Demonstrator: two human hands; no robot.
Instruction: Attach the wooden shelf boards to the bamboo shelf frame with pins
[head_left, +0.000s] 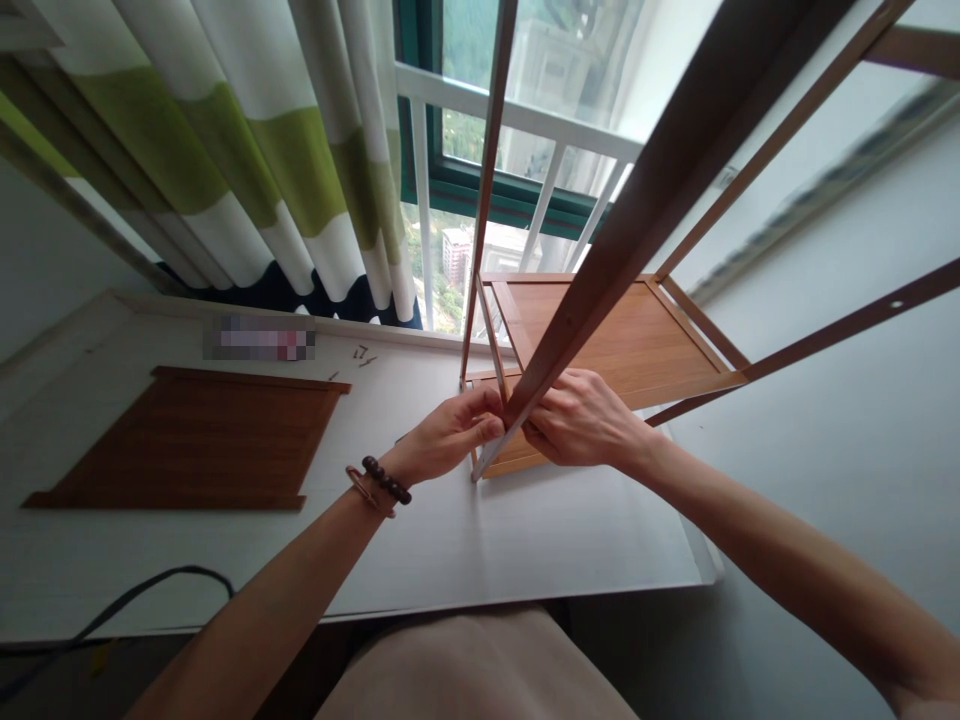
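Observation:
A brown wooden shelf rack (622,330) stands on the white surface, its broad front post (577,310) slanting across my view. From the left, the bent fingers and thumb of my left hand (469,425) grip the lower part of this post. Beaded and thin bracelets (386,480) circle the left wrist. On the post's other side, my right hand (577,418) is closed, with its fingers curled in near the same spot. The post and knuckles hide what those fingers hold. Behind the hands, part of a lower shelf panel (514,458) shows.
A separate wooden shelf panel (195,440) lies flat at left on the white surface (420,550). Several small screws (365,355) and a blurred package (259,338) rest farther back. A black cable (165,575) loops at front left. Behind are striped curtains (300,170) and a railed window.

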